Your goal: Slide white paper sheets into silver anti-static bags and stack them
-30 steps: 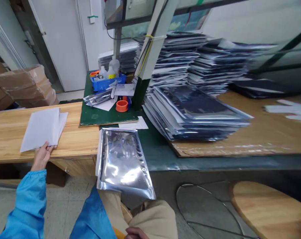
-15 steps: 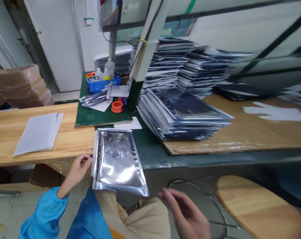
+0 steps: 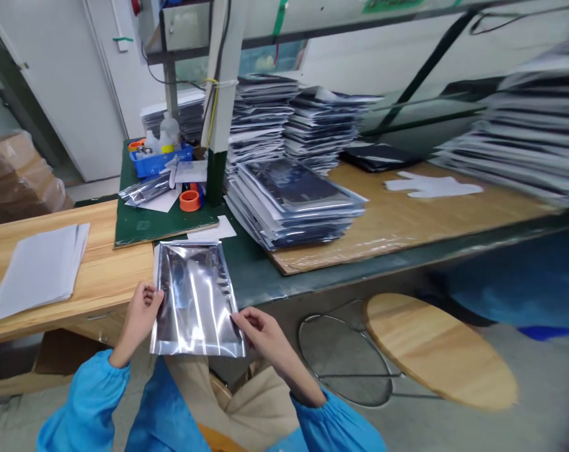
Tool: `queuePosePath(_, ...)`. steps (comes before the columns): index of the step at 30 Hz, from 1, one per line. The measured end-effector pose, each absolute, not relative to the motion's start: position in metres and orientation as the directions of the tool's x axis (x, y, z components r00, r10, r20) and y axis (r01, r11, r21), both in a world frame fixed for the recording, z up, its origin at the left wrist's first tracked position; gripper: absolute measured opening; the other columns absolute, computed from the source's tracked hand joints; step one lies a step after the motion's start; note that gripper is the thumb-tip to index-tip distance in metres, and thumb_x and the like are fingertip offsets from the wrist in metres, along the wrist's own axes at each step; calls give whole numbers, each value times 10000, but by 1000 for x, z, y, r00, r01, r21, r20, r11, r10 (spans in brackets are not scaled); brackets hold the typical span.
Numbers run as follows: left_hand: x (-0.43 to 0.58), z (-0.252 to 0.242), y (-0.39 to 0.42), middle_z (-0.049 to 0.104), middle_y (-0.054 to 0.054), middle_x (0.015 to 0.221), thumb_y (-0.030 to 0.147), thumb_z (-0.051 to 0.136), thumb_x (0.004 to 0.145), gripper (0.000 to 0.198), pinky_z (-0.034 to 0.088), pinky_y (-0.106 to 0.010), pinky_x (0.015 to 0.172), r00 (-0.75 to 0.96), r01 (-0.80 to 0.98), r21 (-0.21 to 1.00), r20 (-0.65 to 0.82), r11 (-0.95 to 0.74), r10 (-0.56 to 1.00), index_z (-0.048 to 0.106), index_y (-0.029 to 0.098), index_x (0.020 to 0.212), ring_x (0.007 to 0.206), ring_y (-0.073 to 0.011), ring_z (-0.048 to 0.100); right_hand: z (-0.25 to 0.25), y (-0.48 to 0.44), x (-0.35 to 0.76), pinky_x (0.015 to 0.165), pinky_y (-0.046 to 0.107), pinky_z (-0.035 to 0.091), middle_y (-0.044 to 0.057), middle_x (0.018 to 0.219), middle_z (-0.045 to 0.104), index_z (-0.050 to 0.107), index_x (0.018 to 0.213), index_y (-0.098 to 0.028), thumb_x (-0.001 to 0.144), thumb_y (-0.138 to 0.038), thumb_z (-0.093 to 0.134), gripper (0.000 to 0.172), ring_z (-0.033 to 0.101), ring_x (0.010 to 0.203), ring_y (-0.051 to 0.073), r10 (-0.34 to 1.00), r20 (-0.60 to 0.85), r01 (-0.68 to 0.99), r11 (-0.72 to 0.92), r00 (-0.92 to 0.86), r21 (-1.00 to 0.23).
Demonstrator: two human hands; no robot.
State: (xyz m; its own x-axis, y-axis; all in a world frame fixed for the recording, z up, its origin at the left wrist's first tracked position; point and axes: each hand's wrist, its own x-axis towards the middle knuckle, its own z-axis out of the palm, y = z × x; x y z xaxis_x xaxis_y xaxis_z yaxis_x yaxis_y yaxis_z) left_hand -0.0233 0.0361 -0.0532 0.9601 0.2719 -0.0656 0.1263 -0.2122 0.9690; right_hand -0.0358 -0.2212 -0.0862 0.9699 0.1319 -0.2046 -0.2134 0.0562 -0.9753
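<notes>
A shiny silver foil bag (image 3: 192, 298) hangs half over the near edge of the green mat. My left hand (image 3: 140, 317) pinches its left edge, fingers closed on the foil. At the bag's lower right edge, my right hand (image 3: 263, 333) grips it between thumb and fingers. Both arms wear blue sleeves. A stack of white paper sheets (image 3: 37, 270) lies on the wooden bench (image 3: 110, 276) to the left of my left hand.
A pile of filled foil bags (image 3: 296, 204) sits on a brown board behind the bag, with taller stacks (image 3: 284, 119) further back and at far right. An orange tape roll (image 3: 189, 200), a blue tray with bottles (image 3: 159, 157), a white glove (image 3: 430, 186) and a round wooden stool (image 3: 435, 348) are nearby.
My left hand left the paper stack and took the bag's left edge. My right hand rose from my lap and gripped the bag's right edge. The view swung to the right.
</notes>
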Motion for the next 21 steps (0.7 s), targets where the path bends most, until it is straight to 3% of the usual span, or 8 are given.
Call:
queuePosePath(3, -29, -45, 34, 578, 24, 665, 490, 722, 640, 462, 377, -236, 522, 945, 241, 969, -218, -64, 244, 522, 191, 929, 552, -128, 518, -85, -221, -39, 402, 193, 318, -40, 512, 512, 594, 638, -166, 670, -599, 687, 445, 438, 458, 87, 176, -196, -208, 52, 965, -977)
queuePosePath(5, -35, -38, 31, 609, -8, 704, 495, 723, 638, 454, 381, -239, 512, 936, 299, 954, -297, 17, 191, 568, 163, 907, 553, -129, 530, -83, -221, -44, 452, 191, 383, -18, 583, 569, 629, 693, -154, 685, -558, 703, 410, 497, 524, 99, 197, -198, -212, 54, 960, -976)
queuePosePath(9, -44, -26, 22, 639, -33, 798, 460, 755, 632, 397, 451, -250, 684, 938, 298, 949, -311, 107, 150, 635, 155, 855, 752, -160, 590, -82, -219, -56, 361, 191, 375, -65, 510, 534, 610, 867, -160, 705, -532, 713, 419, 460, 388, 86, 306, -304, -360, 145, 902, -922)
queuePosePath(11, -47, -22, 17, 635, -16, 829, 443, 761, 647, 365, 455, -244, 740, 941, 267, 948, -295, 175, 165, 631, 178, 863, 798, -153, 585, -83, -217, -63, 404, 197, 430, -48, 562, 588, 604, 927, -153, 714, -499, 727, 424, 518, 427, 96, 331, -315, -406, 256, 889, -877)
queuePosePath(14, -49, -17, 12, 598, 5, 769, 427, 771, 652, 319, 450, -212, 688, 952, 215, 952, -254, 218, 172, 604, 177, 758, 735, -123, 558, -84, -219, -78, 610, 242, 530, 23, 780, 706, 515, 1168, -152, 695, -436, 774, 609, 652, 649, 150, 250, -339, -414, 375, 907, -830)
queuePosePath(17, -56, -14, 15, 617, 0, 779, 438, 796, 619, 345, 459, -202, 632, 933, 255, 934, -305, 249, 188, 609, 179, 750, 701, -121, 564, -84, -229, -96, 671, 301, 554, 31, 778, 736, 299, 1348, -181, 693, -429, 787, 853, 691, 696, 198, 134, -396, -417, 370, 908, -830)
queuePosePath(21, -72, -15, 29, 686, -15, 883, 356, 836, 575, 357, 506, -206, 637, 825, 374, 822, -507, 429, 251, 662, 209, 850, 760, -144, 621, -89, -254, -123, 754, 324, 562, 115, 998, 741, 438, 1259, -190, 661, -466, 795, 750, 694, 937, 272, 56, -428, -410, 417, 902, -811)
